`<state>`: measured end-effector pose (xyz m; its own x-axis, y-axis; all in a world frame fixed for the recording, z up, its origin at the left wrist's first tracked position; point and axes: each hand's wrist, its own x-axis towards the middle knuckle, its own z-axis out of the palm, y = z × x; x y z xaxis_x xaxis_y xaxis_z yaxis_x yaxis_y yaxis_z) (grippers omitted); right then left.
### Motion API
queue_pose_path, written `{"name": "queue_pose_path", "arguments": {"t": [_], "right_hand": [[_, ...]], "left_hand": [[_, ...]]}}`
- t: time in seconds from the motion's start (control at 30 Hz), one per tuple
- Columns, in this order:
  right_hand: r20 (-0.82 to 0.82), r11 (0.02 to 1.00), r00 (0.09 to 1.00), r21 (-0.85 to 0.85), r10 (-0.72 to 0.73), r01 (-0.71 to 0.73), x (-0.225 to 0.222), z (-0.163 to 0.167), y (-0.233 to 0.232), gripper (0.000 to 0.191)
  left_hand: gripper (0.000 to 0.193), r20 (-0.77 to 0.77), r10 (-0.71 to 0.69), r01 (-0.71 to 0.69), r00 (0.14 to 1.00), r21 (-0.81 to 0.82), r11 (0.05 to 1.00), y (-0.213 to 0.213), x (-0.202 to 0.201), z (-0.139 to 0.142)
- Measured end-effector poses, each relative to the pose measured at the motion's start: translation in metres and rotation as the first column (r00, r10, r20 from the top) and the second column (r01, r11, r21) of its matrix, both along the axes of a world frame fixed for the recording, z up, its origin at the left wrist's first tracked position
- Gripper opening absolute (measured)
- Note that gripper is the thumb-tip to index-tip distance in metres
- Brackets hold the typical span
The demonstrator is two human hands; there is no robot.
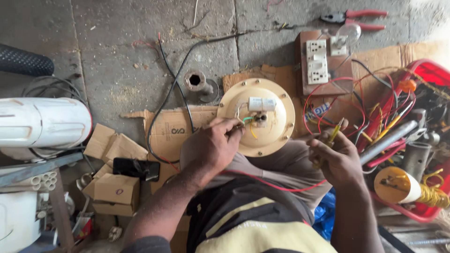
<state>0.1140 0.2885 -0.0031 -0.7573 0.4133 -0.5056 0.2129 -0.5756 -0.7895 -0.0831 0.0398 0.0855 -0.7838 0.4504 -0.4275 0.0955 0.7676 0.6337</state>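
A round cream fan motor housing point(276, 133) rests on my knee, with a white capacitor point(261, 103) and coloured wires at its centre. My left hand point(211, 147) pinches those wires at the housing's left side. My right hand point(335, 157) is just right of the housing, closed around a yellow-handled screwdriver point(332, 136) that points up and away. A thin red wire point(276, 186) runs across my lap between the two hands.
A wooden switchboard point(323, 61) with sockets and a bulb lies behind the housing. Red-handled pliers point(356, 18) lie at the back. A red tub point(433, 75) of wires and tools is at right. Cardboard boxes point(115, 187), a phone point(136, 167) and a white appliance point(44, 122) sit at left.
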Motion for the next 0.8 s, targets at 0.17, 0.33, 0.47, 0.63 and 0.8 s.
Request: {"name": "queue_pose_path", "arguments": {"t": [0.17,0.33,0.47,0.63,0.8], "right_hand": [[0.239,0.959,0.963,0.223,0.122,-0.177,-0.021,0.008,-0.052,0.020],[0.274,0.813,0.955,0.527,0.112,-0.246,-0.058,0.006,-0.095,0.027],[0.117,0.624,0.988,0.767,0.096,-0.151,-0.074,0.012,-0.115,0.024],[0.189,0.570,0.959,0.773,0.209,-0.277,-0.076,0.037,-0.106,0.015],[0.277,0.480,0.886,0.759,0.372,-0.439,-0.089,0.052,-0.090,0.014]], "left_hand": [[0.028,0.105,0.025,-0.023,0.994,-0.016,1.000,-0.003,0.001,-0.011],[0.033,0.212,0.069,-0.073,0.975,0.014,0.997,-0.002,-0.002,-0.006],[0.036,0.278,0.069,-0.039,0.958,-0.111,0.993,-0.004,-0.006,0.004],[0.030,0.296,0.058,-0.047,0.953,-0.044,0.998,-0.007,0.005,-0.016],[0.026,0.495,0.067,-0.325,0.866,0.458,0.828,-0.002,0.034,-0.060]]}}
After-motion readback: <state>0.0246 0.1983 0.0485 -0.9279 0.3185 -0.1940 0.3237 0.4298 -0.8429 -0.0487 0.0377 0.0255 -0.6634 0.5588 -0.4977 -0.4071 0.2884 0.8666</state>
